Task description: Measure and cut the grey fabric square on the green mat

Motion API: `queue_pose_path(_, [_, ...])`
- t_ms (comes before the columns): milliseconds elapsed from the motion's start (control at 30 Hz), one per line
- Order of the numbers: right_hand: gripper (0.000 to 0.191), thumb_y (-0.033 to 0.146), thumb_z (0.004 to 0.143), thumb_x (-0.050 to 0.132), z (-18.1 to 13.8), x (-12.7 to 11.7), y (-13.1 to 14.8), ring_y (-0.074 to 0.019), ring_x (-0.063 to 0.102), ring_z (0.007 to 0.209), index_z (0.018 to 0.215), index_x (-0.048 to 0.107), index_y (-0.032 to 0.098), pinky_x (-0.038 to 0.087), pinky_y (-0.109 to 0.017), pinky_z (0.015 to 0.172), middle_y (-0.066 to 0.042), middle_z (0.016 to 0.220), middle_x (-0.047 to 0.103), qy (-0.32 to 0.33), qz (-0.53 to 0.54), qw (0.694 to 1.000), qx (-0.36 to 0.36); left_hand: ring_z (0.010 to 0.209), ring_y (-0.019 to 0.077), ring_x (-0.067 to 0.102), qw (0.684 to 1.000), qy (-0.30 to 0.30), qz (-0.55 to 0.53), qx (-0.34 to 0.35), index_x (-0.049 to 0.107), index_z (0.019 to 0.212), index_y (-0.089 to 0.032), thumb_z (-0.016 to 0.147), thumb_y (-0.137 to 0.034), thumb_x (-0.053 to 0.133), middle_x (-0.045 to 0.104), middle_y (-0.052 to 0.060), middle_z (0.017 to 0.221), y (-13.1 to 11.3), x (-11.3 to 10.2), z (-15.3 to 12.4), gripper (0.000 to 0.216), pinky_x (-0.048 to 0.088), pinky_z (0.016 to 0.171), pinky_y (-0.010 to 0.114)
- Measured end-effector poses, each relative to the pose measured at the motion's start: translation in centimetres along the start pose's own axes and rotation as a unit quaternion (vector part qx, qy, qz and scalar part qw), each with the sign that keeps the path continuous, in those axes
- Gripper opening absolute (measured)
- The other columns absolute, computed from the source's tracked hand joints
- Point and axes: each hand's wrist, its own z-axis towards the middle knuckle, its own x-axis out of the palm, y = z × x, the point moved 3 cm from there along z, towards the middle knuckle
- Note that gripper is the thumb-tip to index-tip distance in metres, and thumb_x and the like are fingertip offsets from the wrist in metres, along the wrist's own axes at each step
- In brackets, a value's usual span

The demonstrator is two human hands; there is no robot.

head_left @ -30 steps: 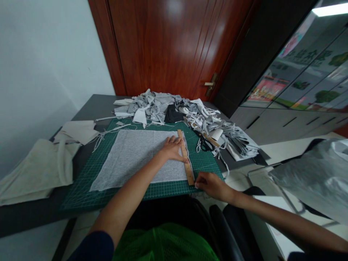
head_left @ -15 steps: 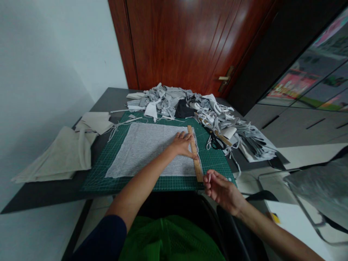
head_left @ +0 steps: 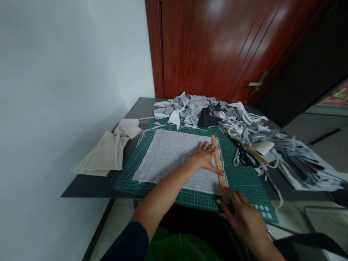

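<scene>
- Reddish-brown wooden door (head_left: 209,50): seen behind the table, shut, flanked on the left by a plain white wall (head_left: 81,72).
- Dark grey flat-topped table (head_left: 92,185): set in front of the door; all work materials are carried on it.
- Green gridded cutting mat (head_left: 244,181): laid on the table, its near edge brought up to the table's near edge.
- Heap of grey and white fabric scraps (head_left: 186,108): piled along the far side, spread toward the right; one black piece (head_left: 208,117) is included.
- Light grey heathered fabric sheet (head_left: 168,156): laid flat on the mat, roughly rectangular, crossed by the left forearm.
- Layered stack of grey and white cloth (head_left: 301,163): placed at the table's right end.
- Folded beige cloth (head_left: 99,156): placed at the left, off the mat.
- Right hand (head_left: 243,214): positioned at the ruler's near end, fingers partly curled; view is blurred and dark there, so whether anything is gripped can't be told.
- Left hand (head_left: 206,156): spread open, fingers and thumb pressed on the ruler.
- Narrow tan wooden ruler (head_left: 222,183): laid along the sheet's right edge; a thin fabric strip is left exposed beyond it.
- Black-handled scissors (head_left: 247,158): left beside the scraps, right of the ruler, not touched.
</scene>
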Motion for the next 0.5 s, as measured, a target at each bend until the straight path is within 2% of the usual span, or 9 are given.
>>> queue_pose_path(100, [0.047, 0.055, 0.11, 0.037, -0.3, 0.2, 0.4, -0.0213, 0.072, 0.062, 0.126, 0.064, 0.021, 0.057, -0.031, 0.054, -0.007, 0.086, 0.072, -0.001, -0.011, 1.0, -0.026, 0.162, 0.0428, 0.001, 1.0, -0.003, -0.001, 0.001, 0.015, 0.169, -0.011, 0.07, -0.093, 0.056, 0.014, 0.014, 0.176, 0.1, 0.0, -0.1, 0.134, -0.004, 0.131, 0.058])
queue_pose_path(233, [0.043, 0.052, 0.11, 0.039, -0.6, 0.3, 0.6, -0.0212, 0.071, 0.06, 0.125, 0.066, 0.022, 0.058, -0.03, 0.054, -0.005, 0.079, 0.07, -0.007, -0.003, 0.999, -0.032, 0.162, 0.0429, 0.002, 1.0, -0.011, -0.009, 0.007, 0.017, 0.168, -0.013, 0.072, -0.093, 0.056, 0.015, 0.015, 0.176, 0.2, 0.1, -0.1, 0.132, -0.005, 0.13, 0.059])
queue_pose_path(333, [0.042, 0.053, 0.108, 0.043, -0.7, 0.7, 0.3, -0.0228, 0.074, 0.066, 0.125, 0.066, 0.023, 0.06, -0.032, 0.057, -0.008, 0.086, 0.073, 0.001, 0.02, 1.0, -0.018, 0.162, 0.0437, 0.002, 0.999, -0.025, -0.024, 0.008, 0.02, 0.167, -0.012, 0.073, -0.091, 0.058, 0.017, 0.017, 0.175, 0.2, 0.2, -0.1, 0.129, -0.005, 0.129, 0.061])
queue_pose_path(500, [0.052, 0.062, 0.105, 0.044, -0.7, 1.3, -0.7, -0.0289, 0.078, 0.078, 0.128, 0.063, 0.019, 0.063, -0.036, 0.063, -0.016, 0.102, 0.078, 0.006, 0.027, 0.999, 0.045, 0.163, 0.041, -0.003, 0.998, -0.054, -0.04, 0.017, 0.022, 0.168, -0.016, 0.08, -0.088, 0.055, 0.016, 0.016, 0.175, 0.1, 0.3, -0.4, 0.119, -0.008, 0.127, 0.063])
